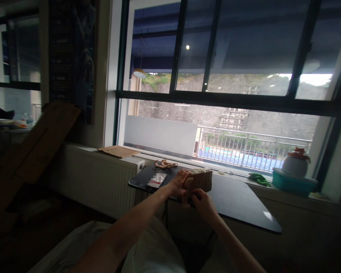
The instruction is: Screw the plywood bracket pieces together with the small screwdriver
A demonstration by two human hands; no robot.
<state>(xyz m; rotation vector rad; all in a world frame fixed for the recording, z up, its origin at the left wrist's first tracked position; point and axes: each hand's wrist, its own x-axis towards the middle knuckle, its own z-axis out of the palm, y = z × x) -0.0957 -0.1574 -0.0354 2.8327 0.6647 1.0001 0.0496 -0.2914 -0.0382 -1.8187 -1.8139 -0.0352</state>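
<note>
A small brown cardboard box (pixel 201 181) stands near the front edge of a dark folding table (pixel 238 199). My left hand (pixel 179 182) grips the box at its left end, with the fingers over the top corner. At the box's lower front edge is my right hand (pixel 204 203), its fingertips pinched together; what is between them is too small to make out. A brownish strip (pixel 185 201) hangs below my left hand, between the two hands. Left of the box lies a small flat packet (pixel 159 179), partly blurred out. Tan curved pieces (pixel 166 164) rest behind it.
A white radiator (pixel 102 180) runs along the wall, with a brown envelope (pixel 118 151) on top. On the right sill are a green cloth (pixel 260 179), a teal container (pixel 292 182) and a jug (pixel 295 163). A large cardboard sheet (pixel 42 146) leans at left.
</note>
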